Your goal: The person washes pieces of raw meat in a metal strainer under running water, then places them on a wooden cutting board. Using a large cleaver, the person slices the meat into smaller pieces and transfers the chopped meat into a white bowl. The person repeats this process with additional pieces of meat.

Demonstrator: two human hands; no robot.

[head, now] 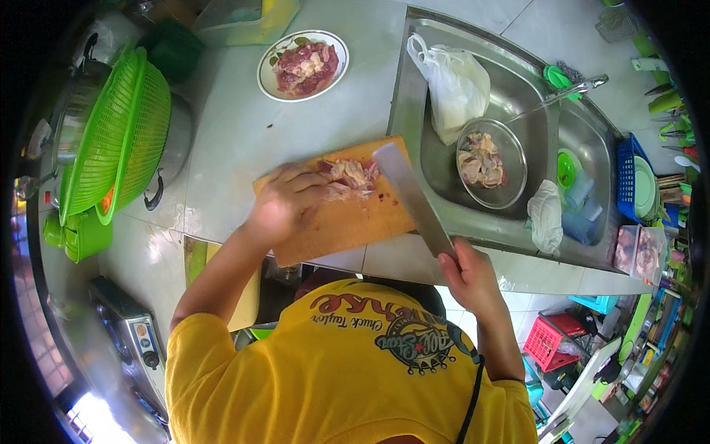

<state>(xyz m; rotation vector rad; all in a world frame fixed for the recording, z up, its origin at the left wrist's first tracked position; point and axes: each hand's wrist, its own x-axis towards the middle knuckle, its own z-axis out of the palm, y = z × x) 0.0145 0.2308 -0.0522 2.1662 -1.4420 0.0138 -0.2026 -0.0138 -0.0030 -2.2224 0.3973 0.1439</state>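
Observation:
A wooden cutting board (333,230) lies at the counter's front edge, bearing a piece of raw meat (355,175) with pale fat. My left hand (288,202) is over the board's left part, its slightly blurred fingers curled against the meat's left edge; the fingertips are partly hidden. In my right hand (471,272) is the handle of a cleaver (413,194) with a long, broad blade. The blade slants across the board's right side, its far end just right of the meat. Small dark red bits lie on the wood beside it.
A plate (266,83) of raw meat stands behind the board. In the steel sink (513,94) at right are a white plastic bag (457,83) and a glass bowl (518,188) holding meat pieces. Green plastic baskets (138,127) lean at left, above a gas stove (133,338).

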